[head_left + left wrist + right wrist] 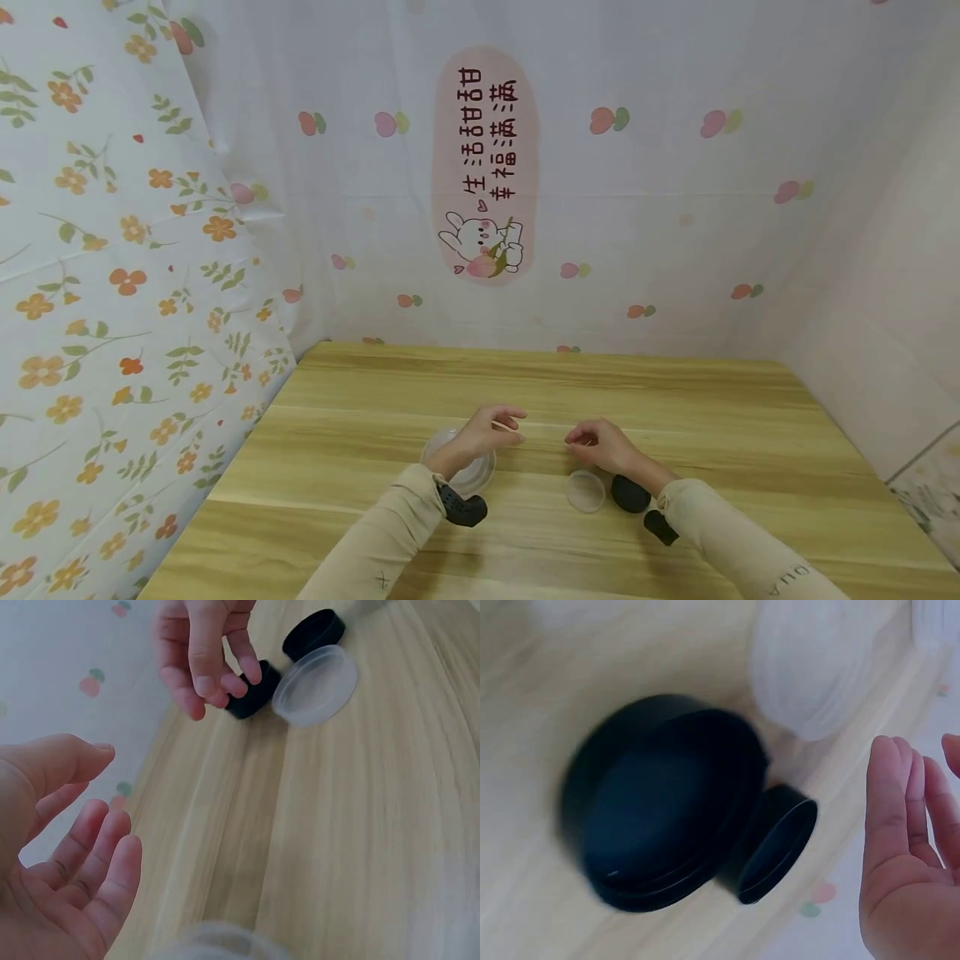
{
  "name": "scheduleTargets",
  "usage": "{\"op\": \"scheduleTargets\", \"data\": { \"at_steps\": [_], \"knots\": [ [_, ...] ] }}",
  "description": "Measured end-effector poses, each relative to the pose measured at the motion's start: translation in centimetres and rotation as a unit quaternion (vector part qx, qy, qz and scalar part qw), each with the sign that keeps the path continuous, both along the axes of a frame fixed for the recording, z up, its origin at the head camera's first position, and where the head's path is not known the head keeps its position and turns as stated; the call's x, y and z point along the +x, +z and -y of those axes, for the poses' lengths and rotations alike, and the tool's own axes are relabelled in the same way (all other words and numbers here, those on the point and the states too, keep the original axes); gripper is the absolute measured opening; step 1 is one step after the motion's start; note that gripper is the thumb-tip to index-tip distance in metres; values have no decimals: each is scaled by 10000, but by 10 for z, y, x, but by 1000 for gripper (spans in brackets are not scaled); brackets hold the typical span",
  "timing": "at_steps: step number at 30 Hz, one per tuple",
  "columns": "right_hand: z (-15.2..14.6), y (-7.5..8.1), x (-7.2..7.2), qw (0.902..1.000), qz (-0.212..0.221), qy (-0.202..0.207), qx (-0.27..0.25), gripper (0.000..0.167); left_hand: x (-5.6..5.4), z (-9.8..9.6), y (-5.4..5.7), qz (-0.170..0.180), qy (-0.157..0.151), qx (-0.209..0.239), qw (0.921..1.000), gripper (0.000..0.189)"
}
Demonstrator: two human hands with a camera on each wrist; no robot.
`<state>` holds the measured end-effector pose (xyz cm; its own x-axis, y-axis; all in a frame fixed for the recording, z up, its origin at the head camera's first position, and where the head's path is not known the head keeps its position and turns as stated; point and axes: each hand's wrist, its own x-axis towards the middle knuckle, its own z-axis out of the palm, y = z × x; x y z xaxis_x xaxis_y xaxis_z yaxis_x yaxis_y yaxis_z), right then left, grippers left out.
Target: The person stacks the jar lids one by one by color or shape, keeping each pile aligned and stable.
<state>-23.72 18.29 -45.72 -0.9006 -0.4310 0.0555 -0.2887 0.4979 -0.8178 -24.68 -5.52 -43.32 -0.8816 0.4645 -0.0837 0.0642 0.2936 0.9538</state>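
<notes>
My left hand (480,433) hovers above the table with loosely bent fingers and nothing between them; its wrist passes over a clear round container (480,479). Across from it, my right hand (606,447) hangs in the air, empty, its fingers relaxed. Close below the right hand lies a shallow translucent round lid or dish (585,492). Beside that sits a larger black round cap (667,802), hollow side showing. A smaller black cap (776,847) is right by it, partly behind the right hand's fingers in the left wrist view.
The wood-grain table (360,383) runs back to a hanging cloth (660,208) printed with fruit and a rabbit. A flowered cloth (135,333) borders the left side, and a pale cloth (870,317) the right.
</notes>
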Motion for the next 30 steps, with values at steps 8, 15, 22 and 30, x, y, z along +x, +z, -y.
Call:
{"op": "scheduleTargets", "data": {
  "at_steps": [8,15,22,30],
  "knots": [
    [-11,-6,9,9997,206,-88,105,20,5,-33,-17,-122,-328,45,9994,33],
    [-15,-10,16,9993,4,-44,368,12,18,-56,-37,271,-240,-16,9993,32],
    [-17,-14,19,9989,-209,67,420,9,25,-65,-47,-109,-337,-368,9987,30],
    [-12,-20,19,9967,-600,209,507,11,24,-65,-50,-629,-334,-580,9958,25]
  ]
}}
